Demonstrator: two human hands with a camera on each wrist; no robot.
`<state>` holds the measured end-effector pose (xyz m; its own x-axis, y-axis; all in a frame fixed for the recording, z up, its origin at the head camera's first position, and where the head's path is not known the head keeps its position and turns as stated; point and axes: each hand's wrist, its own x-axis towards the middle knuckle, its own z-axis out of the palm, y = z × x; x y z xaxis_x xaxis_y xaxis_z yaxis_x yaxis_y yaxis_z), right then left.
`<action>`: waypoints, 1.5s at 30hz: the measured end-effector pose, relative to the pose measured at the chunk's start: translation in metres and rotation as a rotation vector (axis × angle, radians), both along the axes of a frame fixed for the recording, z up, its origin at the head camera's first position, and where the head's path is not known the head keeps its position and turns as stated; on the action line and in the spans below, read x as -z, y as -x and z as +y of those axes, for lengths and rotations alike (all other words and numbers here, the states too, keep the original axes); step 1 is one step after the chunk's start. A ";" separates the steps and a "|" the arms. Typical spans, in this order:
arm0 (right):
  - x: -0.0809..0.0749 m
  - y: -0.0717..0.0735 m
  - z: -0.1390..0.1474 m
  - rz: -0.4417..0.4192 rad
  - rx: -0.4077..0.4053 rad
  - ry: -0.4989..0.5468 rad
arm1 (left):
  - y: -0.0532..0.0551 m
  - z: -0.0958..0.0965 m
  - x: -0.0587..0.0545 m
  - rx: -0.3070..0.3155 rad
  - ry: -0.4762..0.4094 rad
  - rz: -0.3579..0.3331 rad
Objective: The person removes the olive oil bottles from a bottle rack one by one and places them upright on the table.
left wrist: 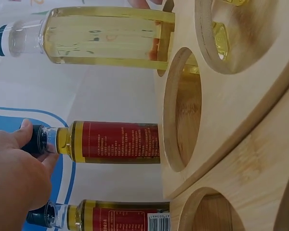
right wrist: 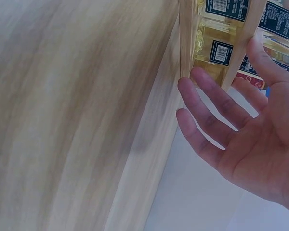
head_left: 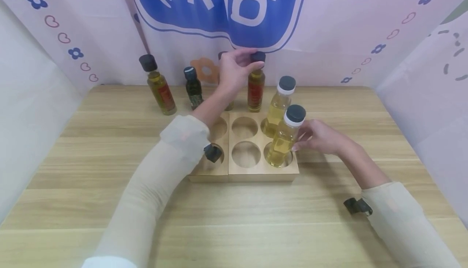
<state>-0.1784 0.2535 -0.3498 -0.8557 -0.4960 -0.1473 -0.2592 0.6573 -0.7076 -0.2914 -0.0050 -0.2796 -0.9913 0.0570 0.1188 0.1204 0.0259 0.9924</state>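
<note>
Pale wooden tabletop carries it all: the left hand pinches the black cap of a red-labelled bottle standing just behind the wooden rack. Near it, the right hand, fingers loosely spread and holding nothing, sits beside the front yellow bottle standing in the rack's corner hole

The head view looks forward and down over the bench, taking in both arms and the wooden rack. The left wrist view sits close beside the rack, turned sideways (bottles lie horizontal). The right wrist view, equally near, faces the rack's edge. All three share the rack.
</note>
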 end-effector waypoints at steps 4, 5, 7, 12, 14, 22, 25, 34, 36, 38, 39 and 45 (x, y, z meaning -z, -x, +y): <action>0.000 0.000 0.000 -0.001 -0.003 0.005 | 0.002 0.003 0.001 -0.013 -0.008 -0.005; 0.000 0.000 0.000 -0.001 -0.005 0.007 | 0.003 0.003 0.002 -0.016 -0.010 -0.002; 0.000 0.001 0.000 -0.001 -0.007 0.010 | 0.004 0.005 0.003 -0.024 -0.010 0.003; 0.000 0.001 0.001 -0.002 -0.004 0.007 | 0.006 0.008 0.006 -0.035 -0.005 0.007; 0.000 0.001 0.000 -0.003 -0.004 0.007 | 0.006 0.009 0.007 -0.037 0.001 0.007; 0.000 0.001 0.001 0.003 -0.009 0.007 | 0.008 0.012 0.008 -0.053 0.017 0.023; 0.000 0.001 0.001 0.004 -0.007 0.006 | 0.008 0.012 0.010 -0.060 0.023 0.038; 0.000 0.001 0.001 0.003 -0.012 0.004 | 0.009 0.012 0.014 -0.061 0.044 0.060; 0.000 0.001 0.001 0.003 -0.011 0.004 | 0.009 0.012 0.014 -0.061 0.051 0.067; -0.001 0.001 0.001 0.003 -0.009 0.003 | 0.010 0.013 0.014 -0.058 0.057 0.073; -0.001 0.001 0.001 0.004 -0.008 0.002 | 0.010 0.013 0.014 -0.056 0.063 0.078; 0.000 0.001 0.001 0.005 -0.008 0.000 | 0.011 0.014 0.015 -0.050 0.091 0.103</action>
<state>-0.1790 0.2542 -0.3499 -0.8527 -0.5025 -0.1426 -0.2679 0.6552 -0.7064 -0.3027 0.0095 -0.2944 -0.9760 0.0234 0.2166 0.2178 0.1237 0.9681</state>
